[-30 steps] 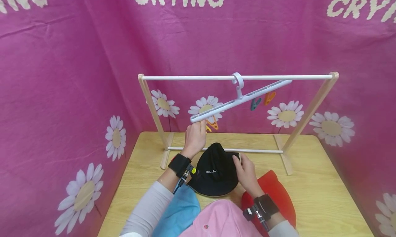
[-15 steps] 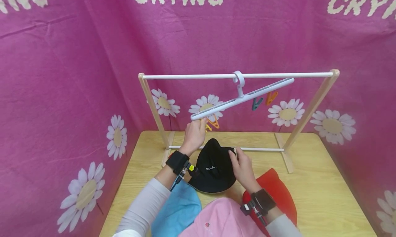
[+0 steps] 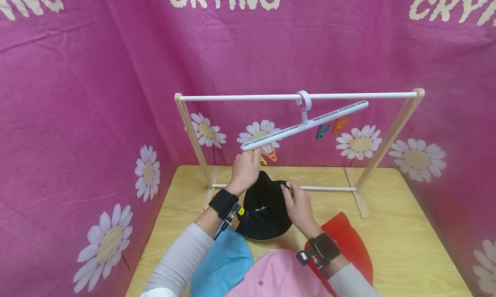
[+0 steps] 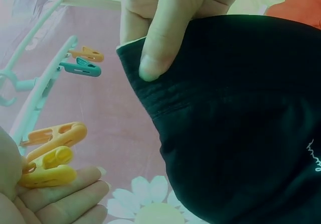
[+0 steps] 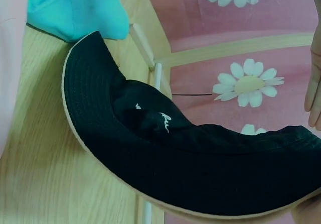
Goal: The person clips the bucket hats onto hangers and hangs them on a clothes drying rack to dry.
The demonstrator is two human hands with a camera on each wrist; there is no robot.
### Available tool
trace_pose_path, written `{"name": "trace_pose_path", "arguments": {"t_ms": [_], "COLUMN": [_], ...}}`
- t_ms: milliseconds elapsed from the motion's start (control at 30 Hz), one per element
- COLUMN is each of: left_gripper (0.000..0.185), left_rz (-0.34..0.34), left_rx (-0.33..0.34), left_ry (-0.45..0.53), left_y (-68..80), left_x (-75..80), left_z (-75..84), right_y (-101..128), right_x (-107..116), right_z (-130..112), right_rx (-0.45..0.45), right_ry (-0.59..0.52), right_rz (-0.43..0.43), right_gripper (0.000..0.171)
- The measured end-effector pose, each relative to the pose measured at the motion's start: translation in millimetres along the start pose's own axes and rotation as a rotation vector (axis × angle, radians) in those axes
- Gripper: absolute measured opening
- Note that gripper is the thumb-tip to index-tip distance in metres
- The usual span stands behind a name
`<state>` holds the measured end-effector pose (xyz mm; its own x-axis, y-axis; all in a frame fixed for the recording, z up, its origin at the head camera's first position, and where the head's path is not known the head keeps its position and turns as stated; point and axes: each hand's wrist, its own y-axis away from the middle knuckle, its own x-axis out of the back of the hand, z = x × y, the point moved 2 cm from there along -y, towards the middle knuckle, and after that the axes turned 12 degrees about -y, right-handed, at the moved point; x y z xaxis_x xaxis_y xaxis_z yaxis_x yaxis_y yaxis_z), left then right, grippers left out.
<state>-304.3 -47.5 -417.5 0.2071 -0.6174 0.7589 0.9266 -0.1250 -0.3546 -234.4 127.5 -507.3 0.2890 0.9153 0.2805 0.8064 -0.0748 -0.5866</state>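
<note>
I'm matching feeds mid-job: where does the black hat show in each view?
Head: the black hat sits just below centre, its brim pinched by the right hand.
Left wrist: it fills most of the right half, pinched near its upper-left corner.
Right wrist: it sweeps from upper left to the right edge.
Shared landmark: its white script, at the right edge in left wrist, near centre in right wrist.

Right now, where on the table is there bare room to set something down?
The table lies bare right of the red hat; a smaller patch shows between the left sleeve and left edge. Front centre is crowded: the pink hat is between blue hat and red hat, the right hand holding the black hat beyond them.
</note>
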Motion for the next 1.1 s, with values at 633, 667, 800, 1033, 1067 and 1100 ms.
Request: {"name": "trace_pose_path", "arguments": {"t_ms": [633, 667, 800, 1033, 1067, 1100], "left_gripper": [0.049, 0.049, 0.043, 0.040, 0.040, 0.041], "left_rz": [-0.013, -0.020, -0.044, -0.033, -0.031, -0.026], "left_rx": [0.002, 0.004, 0.017, 0.020, 0.018, 0.018], "left_ry": [-0.011, -0.009, 0.007, -0.005, -0.009, -0.016], "left_y": [0.3, 0.5, 1.2, -0.1, -0.3, -0.7], "left_x": [1.3, 1.4, 1.4, 0.7, 0.4, 0.2], "left_z": [9.9, 10.4, 12.6, 15.2, 15.4, 15.7], "right_y": [-16.4, -17.4, -20.9, -29.1, -30.0, -30.9], "right_x": [-10.3, -11.2, -13.9, -18.8, -19.4, -20.1], "right_z": [-14.3, -15.3, -18.5, -20.6, -21.3, -21.9], "right_rx": [0.026, 0.027, 0.024, 0.040, 0.046, 0.050], "right_ry": [-0.031, -0.033, -0.046, -0.070, -0.073, -0.078], "right_rz": [0.047, 0.049, 0.053, 0.054, 0.058, 0.061], "right_gripper": [0.016, 0.016, 0.015, 0.014, 0.014, 0.014]}}
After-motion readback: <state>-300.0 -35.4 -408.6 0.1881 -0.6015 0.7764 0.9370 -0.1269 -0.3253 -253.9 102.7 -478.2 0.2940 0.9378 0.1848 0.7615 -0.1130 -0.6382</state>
